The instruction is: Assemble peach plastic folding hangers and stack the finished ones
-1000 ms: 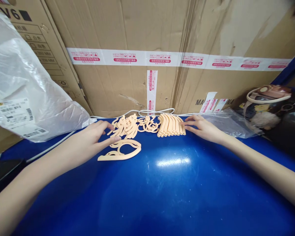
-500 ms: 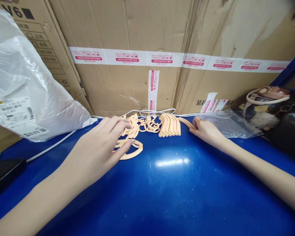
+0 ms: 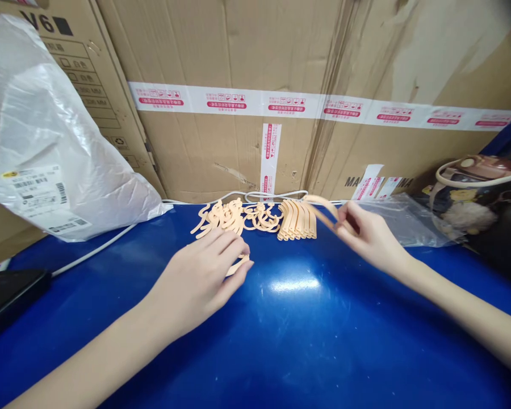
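Observation:
My left hand [image 3: 204, 278] is closed around a pale beige curved plastic piece [image 3: 237, 266], low over the blue table; most of that piece is hidden under the palm and fingers. Between the thumb and fingers of my right hand [image 3: 368, 233] is one end of a long curved beige strip [image 3: 322, 205], raised and blurred. Just left of it lies a neat row of similar curved strips [image 3: 297, 220]. Beyond my left hand is a loose heap of wavy beige pieces [image 3: 223, 215]. Small hook-shaped beige pieces [image 3: 262, 217] lie between the heap and the row.
Cardboard boxes [image 3: 221, 147] with printed tape stand along the back of the blue table [image 3: 289, 352]. A white plastic parcel [image 3: 68, 136] leans at left, above a black device [image 3: 12, 298]. A clear bag [image 3: 400, 218] and a handled container [image 3: 477, 182] are at right, with white cable behind.
My left hand has come nearer and to the right, closing over the curved piece. My right hand has moved slightly right, and its strip is lifted. The view has shifted a little.

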A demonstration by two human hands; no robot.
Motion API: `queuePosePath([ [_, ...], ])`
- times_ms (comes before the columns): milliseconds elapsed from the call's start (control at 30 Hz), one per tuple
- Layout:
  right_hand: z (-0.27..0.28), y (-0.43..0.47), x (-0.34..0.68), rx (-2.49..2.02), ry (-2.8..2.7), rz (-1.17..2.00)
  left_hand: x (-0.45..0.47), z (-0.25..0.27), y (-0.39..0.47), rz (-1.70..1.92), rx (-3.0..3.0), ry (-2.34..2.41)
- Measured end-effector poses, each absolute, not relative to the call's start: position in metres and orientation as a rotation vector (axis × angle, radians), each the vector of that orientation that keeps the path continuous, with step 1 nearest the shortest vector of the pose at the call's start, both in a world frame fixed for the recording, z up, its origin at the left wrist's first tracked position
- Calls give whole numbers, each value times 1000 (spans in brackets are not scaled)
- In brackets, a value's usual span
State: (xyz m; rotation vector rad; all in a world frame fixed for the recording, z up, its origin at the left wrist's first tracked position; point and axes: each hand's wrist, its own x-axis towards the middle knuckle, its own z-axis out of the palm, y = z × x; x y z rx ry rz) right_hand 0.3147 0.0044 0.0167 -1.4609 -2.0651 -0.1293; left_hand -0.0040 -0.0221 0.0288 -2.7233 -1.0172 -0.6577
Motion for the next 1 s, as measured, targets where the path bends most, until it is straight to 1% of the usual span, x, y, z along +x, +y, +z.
queuePosePath([
  [67,15,-10,299,-1272,-2241,-16,-2,23,-23,-611,-2800,-1024],
  [167,11,-26,284,-1096,-2377,27,2,16,-25,-548,-2882,-975],
  [333,6,-31,281,-1178,-2373,153,10,10,-27,-477,-2904,-909],
  [467,-1,-28,279,-1207,-2424,281,12,9,-25,-372,-2769,-986],
  [567,-7,-25,275,-1158,-2413,366,10,6,-23,-311,-2764,-1030],
  [633,-8,-24,273,-1090,-2431,418,9,4,-22,-350,-2824,-1054],
  [800,-5,-24,271,-978,-2518,423,6,1,-21,-544,-2885,-1202],
  [1000,-4,-23,272,-981,-2634,313,6,0,-21,-539,-2951,-1151],
])
